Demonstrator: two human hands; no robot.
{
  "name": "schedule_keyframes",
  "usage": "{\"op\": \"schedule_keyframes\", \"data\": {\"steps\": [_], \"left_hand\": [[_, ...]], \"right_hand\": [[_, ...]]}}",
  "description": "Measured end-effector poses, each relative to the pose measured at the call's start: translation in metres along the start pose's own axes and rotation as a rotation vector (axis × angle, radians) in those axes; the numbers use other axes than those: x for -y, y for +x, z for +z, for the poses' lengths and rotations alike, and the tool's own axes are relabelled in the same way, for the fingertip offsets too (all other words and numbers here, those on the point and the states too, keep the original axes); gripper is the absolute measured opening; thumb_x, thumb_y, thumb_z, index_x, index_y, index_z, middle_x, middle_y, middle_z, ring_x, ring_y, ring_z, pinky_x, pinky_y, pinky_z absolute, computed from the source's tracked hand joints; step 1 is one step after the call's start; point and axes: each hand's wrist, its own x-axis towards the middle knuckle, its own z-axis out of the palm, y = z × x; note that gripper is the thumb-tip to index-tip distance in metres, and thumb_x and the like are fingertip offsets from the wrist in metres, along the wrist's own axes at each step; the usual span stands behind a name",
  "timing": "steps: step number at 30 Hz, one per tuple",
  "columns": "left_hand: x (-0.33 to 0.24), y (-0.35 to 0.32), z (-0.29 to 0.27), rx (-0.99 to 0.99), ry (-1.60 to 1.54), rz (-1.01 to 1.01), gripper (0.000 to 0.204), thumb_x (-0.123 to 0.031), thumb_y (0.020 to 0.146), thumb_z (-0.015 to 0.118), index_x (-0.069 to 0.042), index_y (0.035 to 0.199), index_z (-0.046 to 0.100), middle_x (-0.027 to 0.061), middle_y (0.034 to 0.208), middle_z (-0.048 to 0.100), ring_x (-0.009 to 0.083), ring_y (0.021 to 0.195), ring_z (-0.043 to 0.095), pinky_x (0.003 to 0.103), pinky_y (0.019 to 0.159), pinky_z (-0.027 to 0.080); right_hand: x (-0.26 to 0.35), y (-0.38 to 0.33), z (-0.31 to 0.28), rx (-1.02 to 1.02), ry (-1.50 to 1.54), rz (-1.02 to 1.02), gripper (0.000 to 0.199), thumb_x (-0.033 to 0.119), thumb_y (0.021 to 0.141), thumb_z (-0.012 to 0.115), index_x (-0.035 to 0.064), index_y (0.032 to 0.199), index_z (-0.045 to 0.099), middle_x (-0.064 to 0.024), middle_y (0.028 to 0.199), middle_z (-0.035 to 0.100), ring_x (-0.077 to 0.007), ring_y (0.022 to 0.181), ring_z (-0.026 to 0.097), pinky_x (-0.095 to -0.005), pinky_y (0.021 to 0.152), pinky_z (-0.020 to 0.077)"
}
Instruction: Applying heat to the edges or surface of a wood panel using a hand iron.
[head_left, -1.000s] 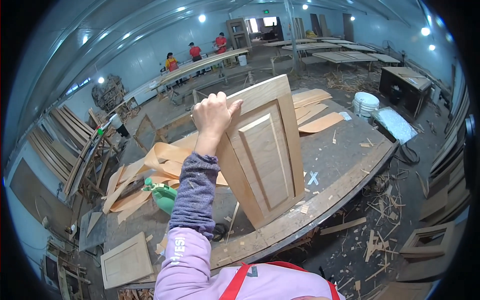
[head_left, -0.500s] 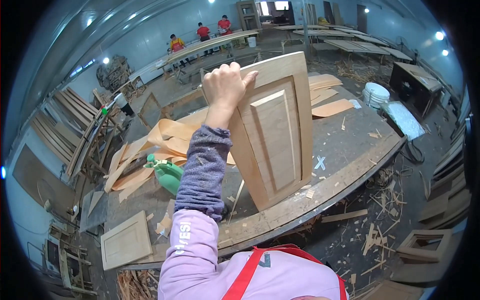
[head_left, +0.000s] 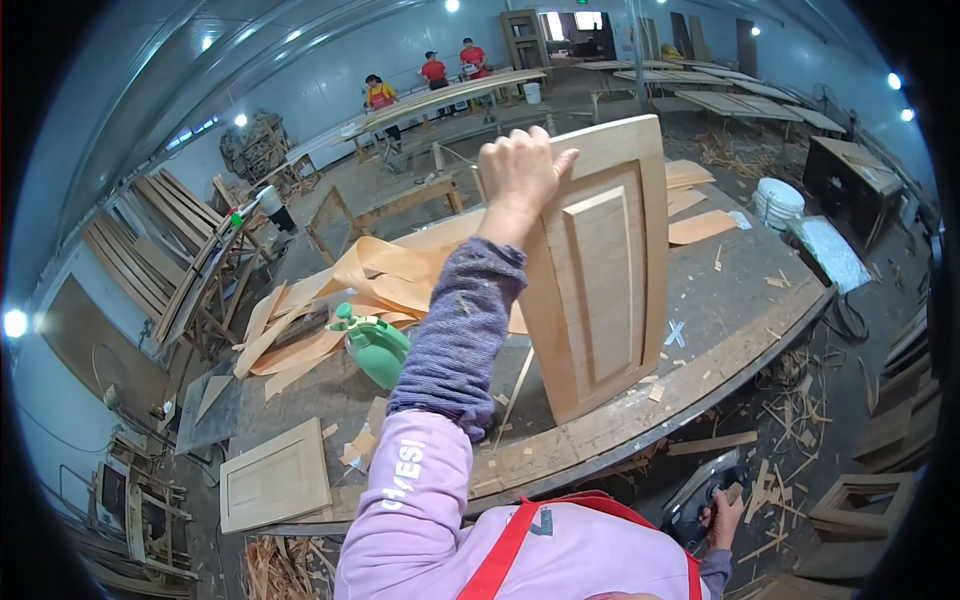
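Observation:
A pale wooden cabinet door point(head_left: 605, 280) with a raised centre panel stands on end on the workbench. My left hand point(head_left: 522, 180) is closed over its upper left corner, fingers wrapped round the edge. Low at the right, beside the bench front, my right hand point(head_left: 722, 518) grips the handle of a dark clothes iron point(head_left: 690, 505), partly hidden by my body. A green spray bottle point(head_left: 380, 350) stands on the bench left of my left forearm. Flat at the front left corner lies a smaller wooden panel point(head_left: 276, 478).
Curled veneer strips point(head_left: 365, 265) pile up behind the bottle, and wood chips dot the workbench point(head_left: 740, 285). White buckets point(head_left: 778, 203) stand off the right end. Offcuts litter the floor on the right. Several people point(head_left: 434, 70) work at a far long table.
My right hand has come into view at the lower right with the iron. The whole view has shifted, so things sit farther right. My left hand still holds the door upright.

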Motion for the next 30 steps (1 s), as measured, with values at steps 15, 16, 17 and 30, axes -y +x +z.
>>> {"op": "schedule_keyframes", "data": {"steps": [15, 16, 17, 30], "left_hand": [[0.067, 0.016, 0.031, 0.366, -0.063, 0.191, 0.073, -0.075, 0.076, 0.065, -0.011, 0.113, 0.068, 0.0166, 0.105, 0.073, 0.0327, 0.097, 0.071, 0.045, 0.081, 0.057], [0.068, 0.016, 0.041, 0.389, -0.085, 0.212, 0.073, -0.075, 0.076, 0.065, -0.011, 0.113, 0.068, 0.0166, 0.105, 0.073, 0.0327, 0.097, 0.071, 0.045, 0.081, 0.057], [0.071, 0.017, 0.049, 0.382, -0.065, 0.215, 0.074, -0.077, 0.076, 0.064, -0.012, 0.111, 0.067, 0.0164, 0.104, 0.073, 0.0322, 0.097, 0.071, 0.045, 0.081, 0.057], [0.097, 0.019, 0.102, 0.497, -0.075, 0.160, 0.076, -0.081, 0.075, 0.059, -0.007, 0.090, 0.059, 0.0177, 0.092, 0.071, 0.0349, 0.090, 0.070, 0.048, 0.078, 0.052]], "right_hand": [[0.035, -0.062, 0.231, 0.430, -0.296, -0.126, 0.024, 0.010, 0.083, 0.070, -0.0003, 0.101, 0.058, -0.0022, 0.063, 0.055, -0.0107, 0.043, 0.050, -0.0282, 0.039, 0.0381], [0.033, -0.063, 0.239, 0.443, -0.270, -0.096, 0.022, 0.009, 0.085, 0.069, -0.0003, 0.101, 0.058, -0.0015, 0.062, 0.054, -0.0106, 0.042, 0.049, -0.0278, 0.038, 0.0377], [0.031, -0.062, 0.248, 0.427, -0.266, -0.074, 0.022, 0.009, 0.085, 0.069, -0.0003, 0.101, 0.058, -0.0015, 0.062, 0.054, -0.0106, 0.042, 0.049, -0.0278, 0.038, 0.0377], [-0.001, -0.035, 0.305, 0.449, 0.147, 0.188, 0.015, 0.005, 0.087, 0.064, 0.0050, 0.094, 0.051, 0.0009, 0.060, 0.049, -0.0096, 0.041, 0.047, -0.0275, 0.036, 0.0366]]}}
